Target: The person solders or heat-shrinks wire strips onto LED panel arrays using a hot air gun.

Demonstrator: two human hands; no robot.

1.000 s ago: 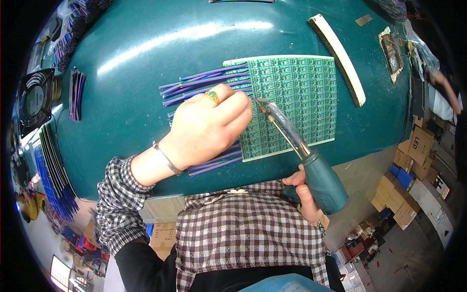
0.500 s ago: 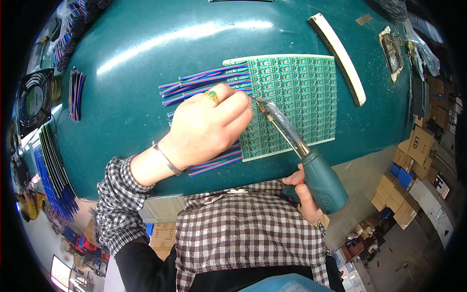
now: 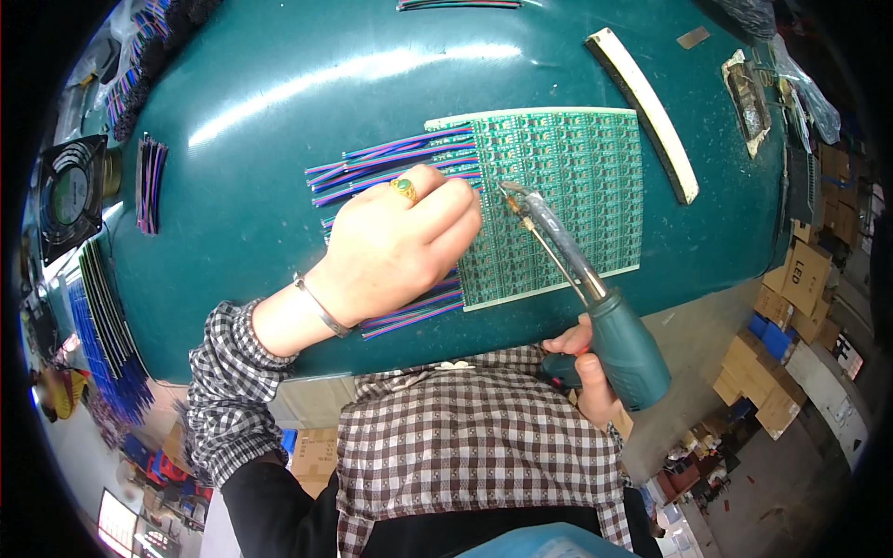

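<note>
Head view: circuit panel (image 3: 577,195) just right of left grip (image 3: 400,228), wires (image 3: 344,170) beneath.

Green table (image 3: 233,246), shiny glare streak near top. Curved bar (image 3: 651,118) on right side, white face, dark edge, lying slanted. Small tan scrap (image 3: 692,37) near bar's upper end. Farther right, worn dark block (image 3: 747,100) with whitish ends, clear plastic bag (image 3: 807,91) just beside it. Black square fan (image 3: 73,198) at left edge, tilted. Cardboard boxes (image 3: 806,281) lower right, blue bin (image 3: 772,338) among them, grey floor (image 3: 758,493) below. Another carton (image 3: 314,450) under table's near edge. Bright white panel (image 3: 115,522) lower left, details blurred.
</note>
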